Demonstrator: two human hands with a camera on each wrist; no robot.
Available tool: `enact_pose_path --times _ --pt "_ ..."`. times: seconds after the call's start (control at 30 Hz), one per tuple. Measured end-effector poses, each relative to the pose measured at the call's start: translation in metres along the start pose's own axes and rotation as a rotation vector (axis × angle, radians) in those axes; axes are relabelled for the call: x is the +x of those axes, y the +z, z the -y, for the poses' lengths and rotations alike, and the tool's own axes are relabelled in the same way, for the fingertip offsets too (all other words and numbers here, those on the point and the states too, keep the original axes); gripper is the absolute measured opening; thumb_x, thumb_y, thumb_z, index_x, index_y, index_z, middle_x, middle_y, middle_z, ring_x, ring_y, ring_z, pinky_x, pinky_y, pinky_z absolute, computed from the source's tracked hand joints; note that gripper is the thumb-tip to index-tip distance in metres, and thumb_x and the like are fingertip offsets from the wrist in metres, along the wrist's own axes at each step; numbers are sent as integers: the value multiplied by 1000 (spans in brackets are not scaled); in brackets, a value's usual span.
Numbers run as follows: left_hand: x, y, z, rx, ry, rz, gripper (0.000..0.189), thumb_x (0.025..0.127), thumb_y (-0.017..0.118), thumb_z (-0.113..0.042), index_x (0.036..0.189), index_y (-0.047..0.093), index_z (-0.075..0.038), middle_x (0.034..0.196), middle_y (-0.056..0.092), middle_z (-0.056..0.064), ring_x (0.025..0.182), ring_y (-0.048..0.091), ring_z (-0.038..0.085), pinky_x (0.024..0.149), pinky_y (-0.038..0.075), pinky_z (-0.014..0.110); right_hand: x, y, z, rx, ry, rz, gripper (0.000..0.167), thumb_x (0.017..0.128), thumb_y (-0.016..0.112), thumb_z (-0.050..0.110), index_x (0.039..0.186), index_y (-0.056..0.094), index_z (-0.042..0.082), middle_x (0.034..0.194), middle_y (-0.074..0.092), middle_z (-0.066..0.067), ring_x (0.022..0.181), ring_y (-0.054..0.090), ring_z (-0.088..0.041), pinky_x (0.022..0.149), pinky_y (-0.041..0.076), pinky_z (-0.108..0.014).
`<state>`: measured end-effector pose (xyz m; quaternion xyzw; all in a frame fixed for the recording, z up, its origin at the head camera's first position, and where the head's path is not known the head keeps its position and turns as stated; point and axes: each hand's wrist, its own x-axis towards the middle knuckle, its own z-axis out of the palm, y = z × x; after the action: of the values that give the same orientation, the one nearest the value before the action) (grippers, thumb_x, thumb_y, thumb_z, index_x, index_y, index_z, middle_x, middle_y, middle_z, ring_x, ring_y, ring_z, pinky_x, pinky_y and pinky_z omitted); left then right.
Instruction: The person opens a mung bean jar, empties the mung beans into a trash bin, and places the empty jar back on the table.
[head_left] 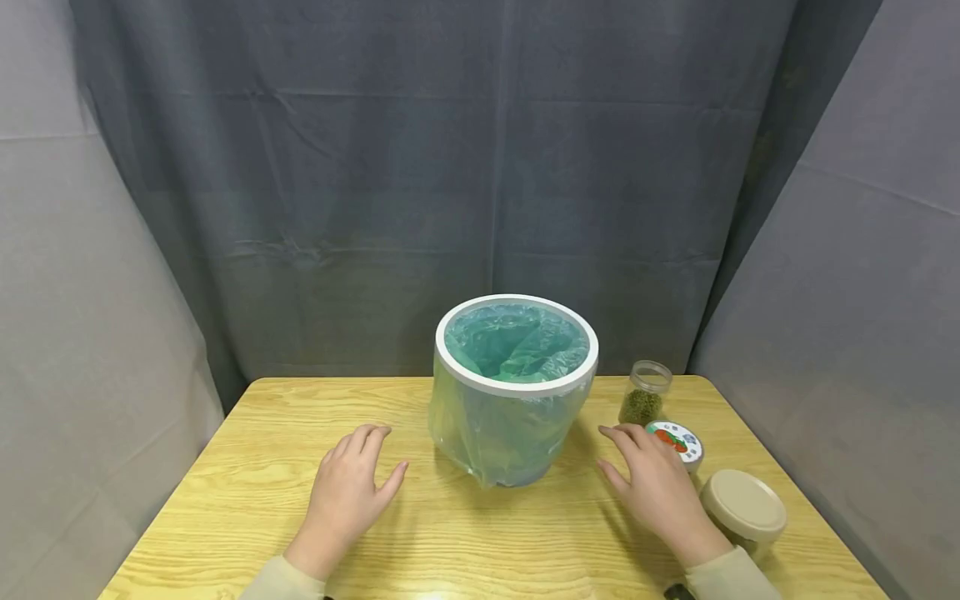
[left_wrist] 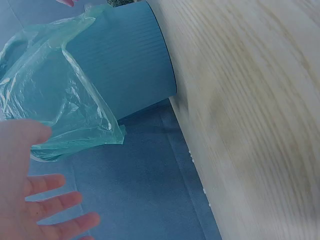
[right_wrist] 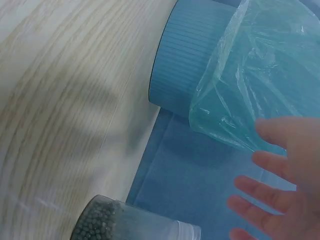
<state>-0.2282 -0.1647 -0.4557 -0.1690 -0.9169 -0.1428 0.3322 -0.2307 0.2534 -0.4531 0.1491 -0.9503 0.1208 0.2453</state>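
Note:
A round trash can (head_left: 517, 388) with a white rim stands upright near the table's back edge. A thin green plastic bag (head_left: 480, 433) lines it and hangs down over its outside. My left hand (head_left: 351, 483) is held over the table to the left of the can, fingers spread and holding nothing. On the other side my right hand (head_left: 654, 483) is also spread with nothing in it, overlapping a jar with a printed lid (head_left: 678, 442) in the head view. Both wrist views show the bag's loose hem (left_wrist: 112, 132) near the fingers.
At the right stands a clear open jar (head_left: 643, 396) partly filled with small green beans, also seen in the right wrist view. A wider jar with a beige lid (head_left: 745, 505) is beside my right wrist. Grey cloth (head_left: 360, 208) surrounds the wooden table (head_left: 270, 442).

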Motion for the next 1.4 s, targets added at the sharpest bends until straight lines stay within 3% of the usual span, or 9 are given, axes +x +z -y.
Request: enact_pose_path --times 0.33,0.73,0.93,1.1,1.4 --pt "-2 -4 -1 -4 -32 49 56 86 82 -37 128 64 -4 120 68 13 106 69 35 85 58 55 -4 -14 -8 -18 -2 -33 50 87 83 24 131 67 8 126 65 -17 112 64 -41 87 50 -65" --pt "-7 -4 0 0 -46 54 56 86 83 -36 127 64 -4 118 67 11 103 69 33 80 58 52 -27 -40 -46 -52 123 28 53 87 83 27 134 64 9 132 59 -28 110 61 -53 82 45 -72" --pt "-9 -4 1 -3 -59 71 58 85 83 -38 128 64 -5 120 67 11 106 68 34 83 57 53 -36 -55 -73 -72 206 114 60 91 78 40 138 60 8 135 53 -34 104 59 -57 76 44 -74" --pt "-11 -3 2 -1 -80 93 63 84 83 -43 131 62 -5 123 67 12 109 67 35 86 56 56 -42 -64 -84 -52 286 185 70 93 68 60 141 58 10 138 52 -28 110 54 -63 74 43 -74" --pt "-15 -2 3 -8 -85 85 61 84 84 -41 129 63 -5 120 67 11 107 67 34 83 56 54 -52 -69 -84 -30 281 210 76 90 71 61 139 59 3 136 53 -32 114 54 -60 77 45 -73"
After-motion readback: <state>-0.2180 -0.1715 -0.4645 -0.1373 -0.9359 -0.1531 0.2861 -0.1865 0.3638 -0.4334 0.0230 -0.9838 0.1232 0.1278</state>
